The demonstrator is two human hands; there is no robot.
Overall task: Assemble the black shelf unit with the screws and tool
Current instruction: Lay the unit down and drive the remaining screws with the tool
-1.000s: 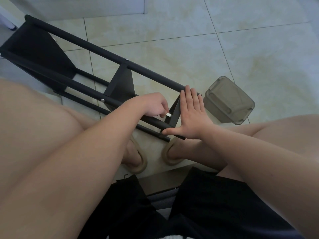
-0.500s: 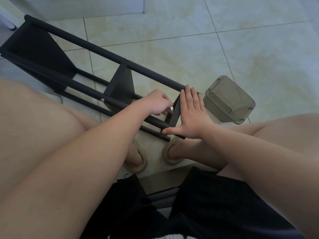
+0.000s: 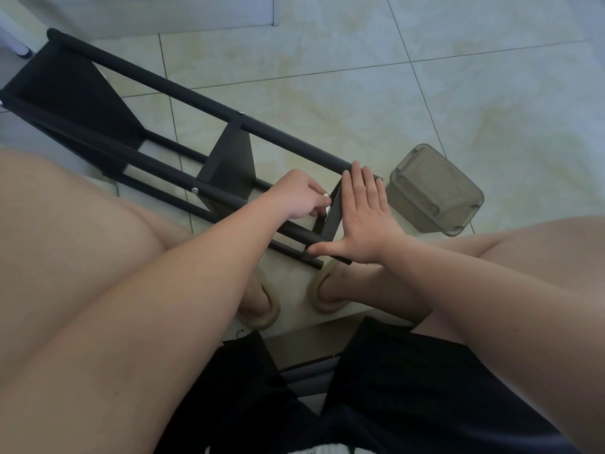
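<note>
Cream marble-look floor tiles (image 3: 360, 93) fill the background, and the black shelf unit (image 3: 157, 80) lies on its side on them. Its long axis runs on a diagonal, the far end pointing to the upper left corner and the near end pointing down toward the person's beige slippers (image 3: 327, 304). A silver screw head (image 3: 195, 190) shows on the nearer pole, just left of the middle panel (image 3: 234, 158).

The left hand (image 3: 302, 194) has its fingers curled and pinches a small pale piece (image 3: 326, 194) right against the inner face of the end panel (image 3: 332, 221); whether that piece is a screw or a tool tip cannot be told. The right hand (image 3: 363, 221) is flat, fingers straight and together, and presses the outer face of that panel, with the thumb spread along its lower edge. Just right of the shelf's near end a translucent grey lidded box (image 3: 432, 191) sits on the floor.

Against a second ago, the left hand has shifted slightly up and right, closer to the end panel. The right hand, the shelf and the box lie as before.
</note>
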